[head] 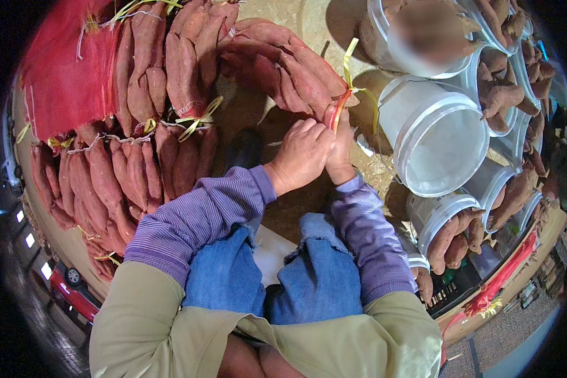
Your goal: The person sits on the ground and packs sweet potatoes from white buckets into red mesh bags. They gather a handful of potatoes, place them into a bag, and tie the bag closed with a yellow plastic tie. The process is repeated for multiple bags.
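A red mesh sack [288, 66] full of sweet potatoes lies on the ground in front of me, its gathered mouth turned to the right. My left hand [304, 153] is closed on the red mesh at that mouth, its fingers curled. Pressed close beside it, my right hand [342, 146] grips the same gathered edge, partly hidden behind the left. A yellow tie strip [347, 61] loops around the neck of the sack just above my hands, with loose ends sticking out. Whether my fingers also hold part of the strip cannot be made out.
Several filled sacks [99, 175] of sweet potatoes stand packed at the left, with red mesh [71, 80] over some. At the right a white plastic bucket [397, 123] shows its bare inside. Around it are buckets [446, 212] holding sweet potatoes. A red car [73, 290] stands far left.
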Tool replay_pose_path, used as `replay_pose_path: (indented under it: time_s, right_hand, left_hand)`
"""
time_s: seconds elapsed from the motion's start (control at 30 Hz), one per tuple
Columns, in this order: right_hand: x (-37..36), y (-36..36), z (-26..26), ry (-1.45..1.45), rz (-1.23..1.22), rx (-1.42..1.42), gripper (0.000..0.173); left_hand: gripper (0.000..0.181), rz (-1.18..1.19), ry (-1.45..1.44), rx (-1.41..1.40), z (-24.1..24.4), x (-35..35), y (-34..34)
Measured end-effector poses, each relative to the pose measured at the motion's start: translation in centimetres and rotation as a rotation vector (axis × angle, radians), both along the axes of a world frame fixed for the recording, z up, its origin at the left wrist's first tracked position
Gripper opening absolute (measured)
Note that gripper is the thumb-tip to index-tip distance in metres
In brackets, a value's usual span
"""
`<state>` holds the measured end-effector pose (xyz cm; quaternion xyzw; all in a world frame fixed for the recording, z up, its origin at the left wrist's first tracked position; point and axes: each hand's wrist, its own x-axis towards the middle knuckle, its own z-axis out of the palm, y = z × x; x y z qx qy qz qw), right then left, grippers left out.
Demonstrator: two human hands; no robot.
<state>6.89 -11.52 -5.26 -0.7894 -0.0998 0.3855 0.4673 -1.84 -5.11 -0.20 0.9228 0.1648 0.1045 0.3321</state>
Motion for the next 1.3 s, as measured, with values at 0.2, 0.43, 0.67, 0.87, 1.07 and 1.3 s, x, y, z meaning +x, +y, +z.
replay_pose_path:
  time_s: [0.2,0.43,0.67,0.87,1.07,1.3]
  right_hand:
    - [1.4,0.4,-1.6,0.265,-0.020,0.410,0.032]
    - [0.2,-3.3,-0.9,0.668,-0.107,0.583,0.029]
    - [0.6,-1.7,-1.3,-0.486,0.175,0.241,0.031]
    - [2.5,-1.9,-1.8,-0.430,0.303,0.043,0.038]
    - [3.3,-2.3,2.6,-0.605,-0.039,0.301,0.032]
    - [8.4,7.5,2.7,-0.922,0.549,0.120,0.042]
  left_hand:
    - [0.009,0.039,-0.047,-0.023,0.5,1.0,0.2]
    - [0.008,0.052,-0.001,-0.091,0.5,-0.6,1.2]
    - [0.009,0.027,-0.039,-0.065,0.2,0.8,0.7]
    - [0.009,0.073,-0.002,-0.099,-0.8,1.4,0.0]
    - [0.012,0.158,0.008,-0.143,-0.8,0.9,0.2]
    - [0.015,0.193,0.063,-0.126,-1.8,1.0,-0.7]
